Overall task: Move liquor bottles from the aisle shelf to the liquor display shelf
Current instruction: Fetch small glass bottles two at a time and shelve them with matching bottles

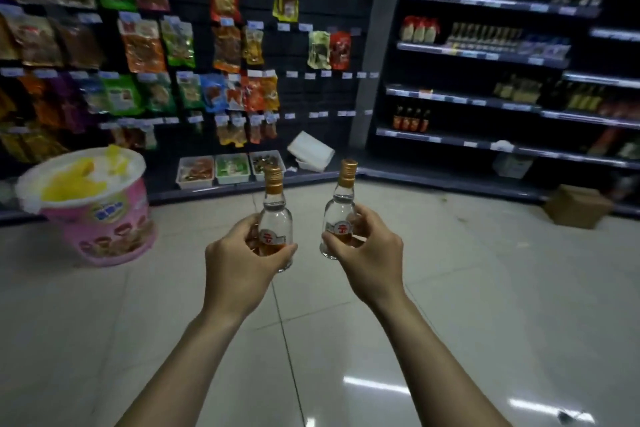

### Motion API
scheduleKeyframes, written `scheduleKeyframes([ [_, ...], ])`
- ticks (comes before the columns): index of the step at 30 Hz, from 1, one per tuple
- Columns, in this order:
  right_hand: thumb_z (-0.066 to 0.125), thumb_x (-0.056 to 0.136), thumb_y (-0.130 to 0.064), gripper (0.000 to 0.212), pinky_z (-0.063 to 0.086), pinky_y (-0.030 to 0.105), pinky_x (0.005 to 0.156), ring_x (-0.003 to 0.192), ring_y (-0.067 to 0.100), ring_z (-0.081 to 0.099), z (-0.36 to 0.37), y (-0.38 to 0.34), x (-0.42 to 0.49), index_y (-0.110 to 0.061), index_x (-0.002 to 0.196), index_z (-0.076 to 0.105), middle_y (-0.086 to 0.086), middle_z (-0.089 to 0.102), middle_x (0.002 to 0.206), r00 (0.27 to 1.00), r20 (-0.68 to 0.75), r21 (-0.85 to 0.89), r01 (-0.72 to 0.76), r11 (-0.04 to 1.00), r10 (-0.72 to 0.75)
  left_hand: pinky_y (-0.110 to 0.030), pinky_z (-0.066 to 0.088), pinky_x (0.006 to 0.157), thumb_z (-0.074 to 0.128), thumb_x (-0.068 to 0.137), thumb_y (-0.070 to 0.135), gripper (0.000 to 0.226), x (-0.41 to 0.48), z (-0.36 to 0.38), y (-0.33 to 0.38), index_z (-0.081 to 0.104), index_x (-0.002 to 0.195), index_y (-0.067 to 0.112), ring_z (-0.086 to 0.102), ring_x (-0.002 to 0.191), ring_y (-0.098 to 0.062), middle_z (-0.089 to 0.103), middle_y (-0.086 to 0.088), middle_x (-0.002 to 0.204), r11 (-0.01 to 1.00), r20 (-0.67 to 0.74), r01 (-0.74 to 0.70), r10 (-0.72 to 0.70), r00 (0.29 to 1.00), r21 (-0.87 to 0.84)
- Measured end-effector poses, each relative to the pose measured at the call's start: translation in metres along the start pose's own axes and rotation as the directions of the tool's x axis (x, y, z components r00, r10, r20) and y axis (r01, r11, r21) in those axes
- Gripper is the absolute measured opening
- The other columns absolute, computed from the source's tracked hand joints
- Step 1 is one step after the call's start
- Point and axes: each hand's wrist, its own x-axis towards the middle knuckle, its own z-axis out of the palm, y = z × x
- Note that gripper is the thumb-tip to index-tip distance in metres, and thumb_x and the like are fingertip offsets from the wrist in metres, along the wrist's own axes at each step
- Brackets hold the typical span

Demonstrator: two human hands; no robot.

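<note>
I hold two small clear liquor bottles with gold caps upright in front of me, over the tiled floor. My left hand (239,263) grips the lower body of the left bottle (275,215). The right bottle (341,204) is held the same way by my right hand (367,250). Each bottle carries a red and white label, partly covered by my fingers. A dark shelf unit (485,52) with bottled goods on several levels stands at the far right.
A peg wall of hanging snack packets (145,45) fills the left and centre, with white trays (228,170) at its foot. A large pink display tub (93,204) stands on the floor at left. A cardboard box (576,206) lies by the right shelf base.
</note>
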Motion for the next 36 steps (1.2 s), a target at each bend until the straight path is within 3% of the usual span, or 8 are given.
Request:
scheduleKeyframes([
  [3, 0.089, 0.077, -0.023, 0.053, 0.054, 0.011, 0.073, 0.090, -0.002, 0.067, -0.006, 0.043, 0.057, -0.044, 0.114, 0.057, -0.026, 0.068, 0.091, 0.998, -0.036, -0.046, -0.050, 0.998, 0.048, 0.009, 0.037, 0.063, 0.092, 0.066, 0.038, 0.069, 0.059, 0.055, -0.011, 0.051, 0.121, 0.043, 0.053, 0.088, 0.032, 0.050, 0.061, 0.090, 1.000, 0.082, -0.015, 0.017, 0.996, -0.020],
  [8, 0.089, 0.076, -0.022, 0.048, 0.055, 0.012, 0.071, 0.089, -0.001, 0.068, -0.034, 0.128, 0.138, -0.039, 0.111, 0.061, -0.022, 0.069, 0.090, 0.983, -0.117, -0.070, -0.149, 0.986, 0.140, 0.006, 0.041, 0.065, 0.094, 0.064, 0.037, 0.064, 0.147, 0.165, -0.027, 0.060, 0.119, 0.042, 0.060, 0.087, 0.024, 0.060, 0.043, 0.079, 0.998, 0.196, 0.001, 0.011, 0.981, -0.061],
  [11, 0.090, 0.075, -0.020, 0.044, 0.054, 0.010, 0.071, 0.088, -0.001, 0.069, -0.055, 0.188, 0.188, -0.034, 0.110, 0.066, -0.025, 0.069, 0.096, 0.971, -0.168, -0.069, -0.183, 0.981, 0.169, 0.003, 0.044, 0.067, 0.094, 0.063, 0.037, 0.055, 0.193, 0.242, -0.028, 0.059, 0.103, 0.052, 0.064, 0.086, 0.018, 0.063, 0.047, 0.090, 0.995, 0.246, -0.026, 0.049, 0.968, -0.098],
  [13, 0.090, 0.075, -0.020, 0.042, 0.055, 0.012, 0.070, 0.086, 0.001, 0.069, -0.074, 0.229, 0.227, -0.029, 0.110, 0.068, -0.020, 0.071, 0.091, 0.965, -0.190, -0.080, -0.200, 0.977, 0.182, 0.002, 0.045, 0.066, 0.094, 0.063, 0.037, 0.055, 0.224, 0.298, -0.026, 0.059, 0.103, 0.051, 0.065, 0.085, 0.017, 0.062, 0.048, 0.094, 0.992, 0.260, -0.039, 0.070, 0.963, -0.122],
  [22, 0.092, 0.072, -0.022, 0.057, 0.055, 0.011, 0.075, 0.092, -0.003, 0.070, -0.191, 0.393, 0.422, -0.035, 0.122, 0.066, -0.025, 0.071, 0.094, 0.931, -0.312, -0.077, -0.222, 0.972, 0.188, 0.001, 0.046, 0.065, 0.095, 0.063, 0.029, 0.054, 0.371, 0.545, 0.005, 0.062, 0.101, 0.049, 0.066, 0.083, 0.017, 0.065, 0.044, 0.086, 0.980, 0.330, -0.037, 0.101, 0.939, -0.195],
  [27, 0.092, 0.073, -0.025, 0.059, 0.052, 0.007, 0.076, 0.092, -0.007, 0.068, -0.239, 0.477, 0.509, -0.039, 0.123, 0.064, -0.030, 0.069, 0.093, 0.922, -0.332, -0.108, -0.248, 0.963, 0.200, -0.001, 0.048, 0.067, 0.096, 0.062, 0.032, 0.065, 0.439, 0.667, 0.011, 0.070, 0.122, 0.026, 0.066, 0.086, 0.015, 0.070, 0.027, 0.087, 0.982, 0.341, -0.016, 0.081, 0.937, -0.187],
  [31, 0.093, 0.072, -0.021, 0.060, 0.054, 0.009, 0.075, 0.089, -0.007, 0.069, -0.261, 0.554, 0.589, -0.037, 0.123, 0.065, -0.030, 0.069, 0.092, 0.922, -0.341, -0.126, -0.235, 0.964, 0.180, 0.001, 0.047, 0.073, 0.095, 0.061, 0.039, 0.075, 0.499, 0.769, 0.009, 0.067, 0.128, 0.024, 0.063, 0.092, 0.018, 0.066, 0.029, 0.095, 0.981, 0.315, -0.057, 0.114, 0.942, -0.185],
  [36, 0.091, 0.075, -0.021, 0.053, 0.057, 0.013, 0.077, 0.091, -0.003, 0.071, -0.282, 0.646, 0.718, -0.038, 0.119, 0.065, -0.029, 0.072, 0.097, 0.944, -0.289, -0.131, -0.206, 0.970, 0.161, -0.002, 0.049, 0.071, 0.095, 0.063, 0.035, 0.067, 0.593, 0.895, 0.003, 0.066, 0.123, 0.033, 0.066, 0.090, 0.015, 0.067, 0.042, 0.089, 0.967, 0.244, -0.008, 0.072, 0.967, -0.254],
])
